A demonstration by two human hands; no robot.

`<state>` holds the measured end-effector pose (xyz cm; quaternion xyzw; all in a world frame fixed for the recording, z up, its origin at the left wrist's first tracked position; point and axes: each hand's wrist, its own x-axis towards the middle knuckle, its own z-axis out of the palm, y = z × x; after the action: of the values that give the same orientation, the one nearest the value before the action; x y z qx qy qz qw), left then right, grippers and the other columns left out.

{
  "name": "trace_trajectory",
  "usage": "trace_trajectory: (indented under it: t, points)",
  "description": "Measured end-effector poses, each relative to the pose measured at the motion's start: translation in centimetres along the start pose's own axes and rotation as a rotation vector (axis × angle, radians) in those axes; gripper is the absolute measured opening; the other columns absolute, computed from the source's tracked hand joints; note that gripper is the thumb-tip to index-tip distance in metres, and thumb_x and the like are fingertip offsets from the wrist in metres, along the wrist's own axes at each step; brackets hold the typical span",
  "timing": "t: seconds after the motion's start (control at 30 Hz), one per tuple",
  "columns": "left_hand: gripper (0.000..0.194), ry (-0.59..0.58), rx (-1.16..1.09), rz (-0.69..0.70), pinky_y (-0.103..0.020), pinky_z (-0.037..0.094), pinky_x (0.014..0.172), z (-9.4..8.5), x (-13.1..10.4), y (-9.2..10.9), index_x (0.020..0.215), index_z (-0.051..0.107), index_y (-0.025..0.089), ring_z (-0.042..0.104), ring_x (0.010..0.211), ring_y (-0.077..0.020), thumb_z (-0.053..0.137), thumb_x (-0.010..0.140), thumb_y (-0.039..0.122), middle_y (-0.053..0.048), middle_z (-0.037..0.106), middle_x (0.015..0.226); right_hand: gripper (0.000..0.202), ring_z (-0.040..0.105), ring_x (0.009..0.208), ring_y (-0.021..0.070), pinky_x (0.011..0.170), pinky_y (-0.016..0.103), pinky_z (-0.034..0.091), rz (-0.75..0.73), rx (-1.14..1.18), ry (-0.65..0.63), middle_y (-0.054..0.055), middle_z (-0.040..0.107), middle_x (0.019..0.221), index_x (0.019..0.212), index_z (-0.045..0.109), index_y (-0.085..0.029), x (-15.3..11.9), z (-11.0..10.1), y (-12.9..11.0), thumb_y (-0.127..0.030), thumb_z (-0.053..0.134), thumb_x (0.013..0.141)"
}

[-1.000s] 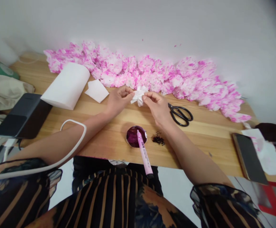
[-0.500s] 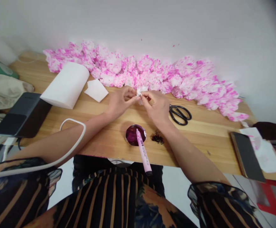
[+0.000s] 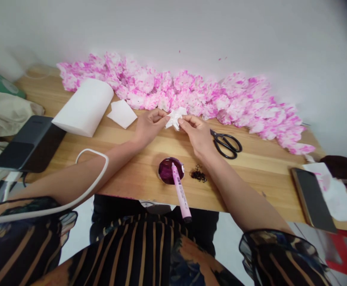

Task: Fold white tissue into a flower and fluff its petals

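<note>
Head view: our left hand (image 3: 149,126) and right hand (image 3: 199,134) are each pinching one white paper flower (image 3: 175,118) narrowly between fingertips, just before the pink-and-white ruffled row (image 3: 191,86). Nearer us, we are keeping one pink marker (image 3: 181,194); rightward, one pair of scissors (image 3: 218,137).

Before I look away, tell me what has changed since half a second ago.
The left hand and right hand have drawn slightly apart, and the white paper between them has gone from bunched up to spread open. Both hands still pinch it; nothing was let go. The scissors, marker, dish and pink paper flowers stayed put.
</note>
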<state>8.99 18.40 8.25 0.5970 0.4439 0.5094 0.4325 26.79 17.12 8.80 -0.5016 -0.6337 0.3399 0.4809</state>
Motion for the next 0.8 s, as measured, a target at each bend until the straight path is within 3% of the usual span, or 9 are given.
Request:
trace_trajectory:
  t: [0.23,0.43,0.6,0.8]
  points:
    - [0.016,-0.019,0.126,0.127,-0.026,0.052,0.079,0.0,-0.7,0.6,0.081,0.064,0.018,0.066,0.082,-0.0146,0.067,0.086,0.033,-0.002,0.071,0.083,0.021,0.065,0.079,0.0188,0.078,0.035,0.047,-0.353,-0.554,0.043,0.004,0.076,0.087,0.092,0.073,-0.024,-0.6,-0.6,-1.9,-0.039,0.060,0.096]
    - [0.029,-0.102,0.100,0.074,-0.025,0.049,0.069,-0.1,-0.7,0.6,0.085,0.063,0.017,0.064,0.074,-0.0138,0.070,0.087,0.045,-0.002,0.069,0.080,0.022,0.067,0.086,0.0224,0.080,0.037,0.046,-0.411,-0.686,0.062,0.005,0.076,0.088,0.093,0.074,-0.025,-0.7,0.0,-1.1,-0.031,0.053,0.098]
    - [0.019,-0.080,0.032,0.040,-0.024,0.049,0.067,-0.1,-0.3,0.5,0.081,0.062,0.018,0.061,0.068,-0.0119,0.061,0.092,0.032,0.000,0.066,0.073,0.020,0.065,0.079,0.0193,0.080,0.035,0.046,-0.329,-0.514,0.077,0.003,0.074,0.084,0.087,0.072,-0.023,-0.7,0.2,-1.3,-0.034,0.057,0.096]
    - [0.022,0.014,-0.058,0.016,-0.022,0.047,0.068,-0.1,0.0,0.2,0.074,0.059,0.018,0.057,0.067,-0.0102,0.063,0.091,0.031,0.002,0.062,0.069,0.019,0.057,0.069,0.0130,0.069,0.028,0.046,0.011,0.022,0.036,-0.002,0.066,0.074,0.082,0.068,-0.021,0.0,0.3,-0.4,-0.038,0.064,0.089]
